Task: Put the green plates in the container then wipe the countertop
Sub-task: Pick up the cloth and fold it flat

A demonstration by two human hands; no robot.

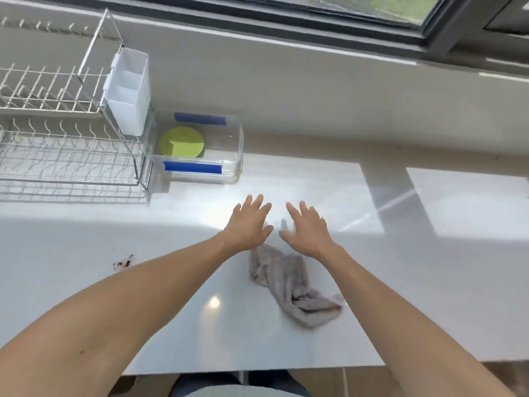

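Note:
Green plates (181,141) lie stacked inside a clear plastic container (233,156) with blue clips, at the back of the white countertop (300,179). My left hand (248,222) and my right hand (307,224) hover side by side over the counter, palms down, fingers spread, holding nothing. A crumpled grey cloth (289,285) lies on the counter just below and between my wrists. A small dark red stain (123,262) marks the counter to the left of my left forearm.
A two-tier wire dish rack (57,133) with a white cutlery holder (128,90) stands at the left, touching the container. A wall and window sill run along the back. The counter's front edge (257,368) is near my body.

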